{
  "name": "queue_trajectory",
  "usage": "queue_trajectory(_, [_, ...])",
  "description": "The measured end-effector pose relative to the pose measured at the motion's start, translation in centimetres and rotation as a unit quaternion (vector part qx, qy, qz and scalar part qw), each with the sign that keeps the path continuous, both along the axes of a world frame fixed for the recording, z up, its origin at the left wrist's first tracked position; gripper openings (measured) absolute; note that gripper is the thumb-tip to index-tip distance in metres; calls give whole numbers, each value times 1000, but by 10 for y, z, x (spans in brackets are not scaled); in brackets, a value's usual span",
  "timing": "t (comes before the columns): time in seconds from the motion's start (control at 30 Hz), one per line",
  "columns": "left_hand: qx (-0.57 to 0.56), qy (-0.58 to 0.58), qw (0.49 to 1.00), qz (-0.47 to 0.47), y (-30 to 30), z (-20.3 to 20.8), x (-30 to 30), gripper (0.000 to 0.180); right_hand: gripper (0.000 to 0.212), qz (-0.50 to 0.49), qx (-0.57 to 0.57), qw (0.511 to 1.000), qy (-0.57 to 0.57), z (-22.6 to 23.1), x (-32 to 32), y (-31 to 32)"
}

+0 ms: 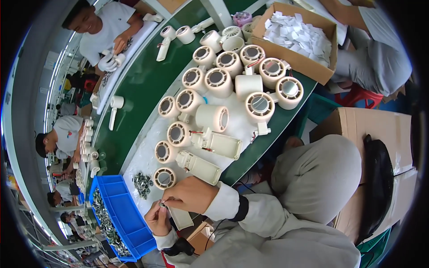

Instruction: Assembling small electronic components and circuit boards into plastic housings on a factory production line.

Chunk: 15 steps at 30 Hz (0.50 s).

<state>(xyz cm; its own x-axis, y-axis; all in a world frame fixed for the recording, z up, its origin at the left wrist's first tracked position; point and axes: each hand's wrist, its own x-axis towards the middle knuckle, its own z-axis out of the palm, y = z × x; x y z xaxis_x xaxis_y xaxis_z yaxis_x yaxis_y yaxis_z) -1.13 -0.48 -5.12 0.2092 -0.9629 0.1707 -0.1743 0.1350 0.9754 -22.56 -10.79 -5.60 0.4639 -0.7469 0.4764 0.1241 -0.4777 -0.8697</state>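
My left hand (158,220) and my right hand (193,194) meet at the near end of the table, fingertips closed together. Between them is a small dark part (163,205), too small to name, which my right fingers pinch. Just below the fingertips a cream plastic fan handle (181,219) slants down, with my left fingers against its upper end. Beyond my right hand stands a round cream fan head (164,177); whether it joins this handle is hidden. Two more handles, their insides exposed, lie close by: one fan handle (199,167) and another (225,146) with red wires.
Several cream fans (219,82) crowd the white-covered table. A pile of small metallic parts (142,185) lies left of my hands, beside a blue tray (134,219) holding more. A cardboard box (295,62) of white pieces stands at the far right. Co-workers sit across the green bench (138,85).
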Motion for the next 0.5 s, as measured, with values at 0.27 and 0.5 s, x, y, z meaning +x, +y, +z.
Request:
queue_trajectory(0.27, [-29,-61,994,92,11,-7,-11,26,18,-12,-62,996,66,1,7,2])
queue_trajectory(0.5, [-54,-213,959,181,8,3,-50,22,12,-9,-76,996,41,-4,3,0])
